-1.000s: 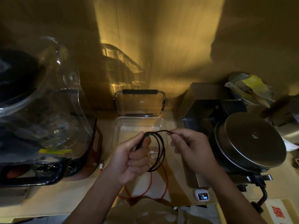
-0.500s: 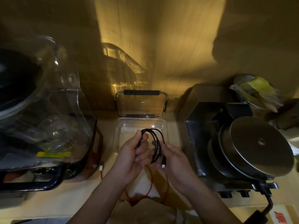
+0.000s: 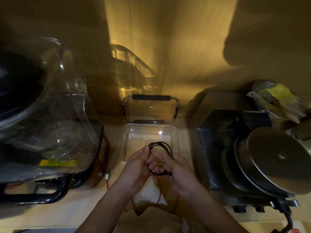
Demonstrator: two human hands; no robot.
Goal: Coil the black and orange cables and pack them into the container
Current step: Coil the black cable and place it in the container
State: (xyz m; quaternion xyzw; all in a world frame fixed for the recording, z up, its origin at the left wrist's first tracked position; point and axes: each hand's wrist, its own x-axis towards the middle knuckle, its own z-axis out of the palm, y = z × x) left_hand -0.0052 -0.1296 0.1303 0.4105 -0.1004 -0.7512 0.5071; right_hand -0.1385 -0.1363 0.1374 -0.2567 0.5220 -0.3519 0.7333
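The black cable (image 3: 161, 145) is wound into a small coil, held between both hands above the near edge of the clear plastic container (image 3: 133, 137). My left hand (image 3: 136, 163) pinches the coil's left side. My right hand (image 3: 178, 167) grips its right and lower side, with a plug end showing near the fingers. The orange cable (image 3: 159, 194) lies loose on the counter under my wrists; its white plug (image 3: 107, 175) rests to the left. The container's clear lid (image 3: 149, 110) with a black handle leans on the wall behind it.
A big clear blender jar (image 3: 50, 115) on a dark base fills the left. A steel appliance with a round metal disc (image 3: 276, 158) stands at the right, close to the container. Behind it is a bowl holding a yellow bag (image 3: 277, 98).
My right hand came from the coil's top right down to its lower side, closing in next to the left hand. The coil has been drawn tighter and smaller.
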